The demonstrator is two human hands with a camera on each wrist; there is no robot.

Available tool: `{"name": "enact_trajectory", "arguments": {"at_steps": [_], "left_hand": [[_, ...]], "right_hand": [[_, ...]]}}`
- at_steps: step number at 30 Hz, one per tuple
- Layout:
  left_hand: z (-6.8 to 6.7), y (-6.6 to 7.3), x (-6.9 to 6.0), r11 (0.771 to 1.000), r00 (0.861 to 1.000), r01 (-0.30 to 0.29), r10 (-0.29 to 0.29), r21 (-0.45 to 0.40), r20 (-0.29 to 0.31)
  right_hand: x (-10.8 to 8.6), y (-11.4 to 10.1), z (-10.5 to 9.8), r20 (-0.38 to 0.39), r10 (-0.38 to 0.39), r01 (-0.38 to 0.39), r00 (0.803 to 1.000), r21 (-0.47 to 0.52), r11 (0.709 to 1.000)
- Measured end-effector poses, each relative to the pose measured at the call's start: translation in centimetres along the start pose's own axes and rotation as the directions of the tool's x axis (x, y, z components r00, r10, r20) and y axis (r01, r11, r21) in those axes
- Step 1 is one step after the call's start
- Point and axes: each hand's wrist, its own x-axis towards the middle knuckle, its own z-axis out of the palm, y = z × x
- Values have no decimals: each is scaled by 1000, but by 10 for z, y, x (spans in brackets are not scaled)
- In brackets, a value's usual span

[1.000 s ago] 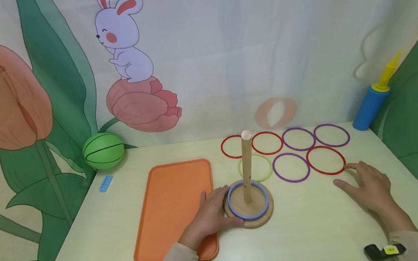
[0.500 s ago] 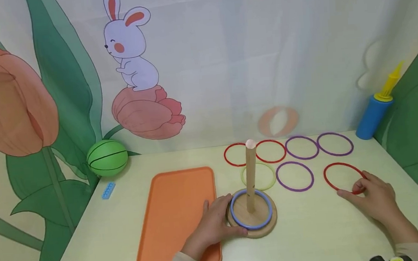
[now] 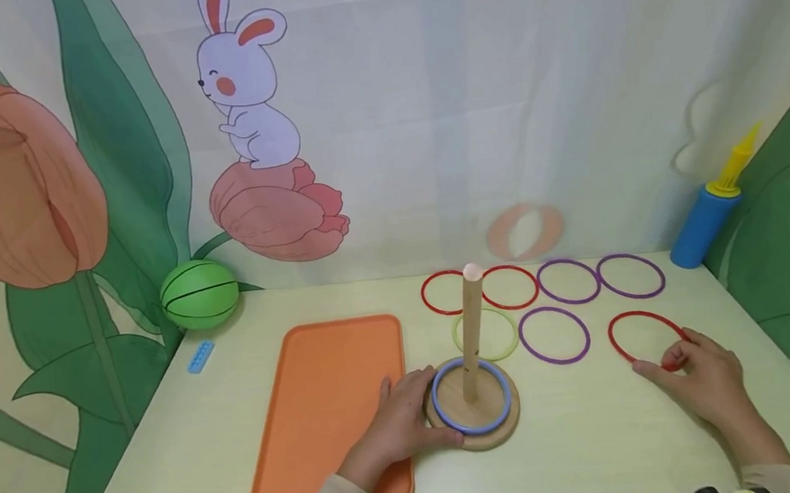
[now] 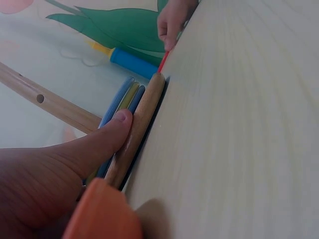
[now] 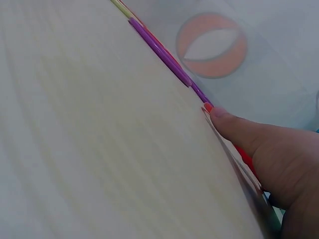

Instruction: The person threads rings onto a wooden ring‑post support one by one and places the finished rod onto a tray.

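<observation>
A round wooden base [image 3: 483, 441] with an upright wooden peg [image 3: 472, 333] stands in the middle, a blue ring [image 3: 475, 430] around the peg. In the left wrist view, blue and yellow-green rings [image 4: 130, 94] are stacked on the base [image 4: 142, 117]. My left hand [image 3: 395, 424] grips the base's left side, its thumb along the front edge. At the right, my right hand [image 3: 708, 377] pinches the near right edge of a red ring [image 3: 640, 313] between thumb and curled fingers; the ring is low over the table. In the right wrist view the thumb [image 5: 239, 130] presses on it.
Behind the peg and to its right lie two red rings [image 3: 511, 307], three purple rings [image 3: 556, 361] and a yellow-green ring [image 3: 516, 337]. An orange tray [image 3: 331, 406] is at left, beyond it a blue brick [image 3: 200, 357] and a green ball [image 3: 200, 294]. A blue pump [image 3: 704, 226] stands back right.
My right hand has taken hold of the red ring and drawn it right and nearer, away from the purple rings. My left hand has stayed on the base.
</observation>
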Motion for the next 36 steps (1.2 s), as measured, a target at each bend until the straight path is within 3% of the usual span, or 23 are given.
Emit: {"name": "enact_trajectory", "arguments": {"at_steps": [11, 25, 36], "left_hand": [[-1, 0, 2, 1000, 1000, -11, 11, -1, -2], [0, 0, 1, 1000, 1000, 0, 0, -3, 9], [-1, 2, 1, 1000, 1000, -3, 3, -8, 10]], "right_hand": [[-1, -4, -4, -9, 82, -82, 997, 51, 995], [0, -4, -4, -84, 185, -163, 979, 214, 963], [0, -11, -4, -121, 196, -160, 973, 257, 953]]}}
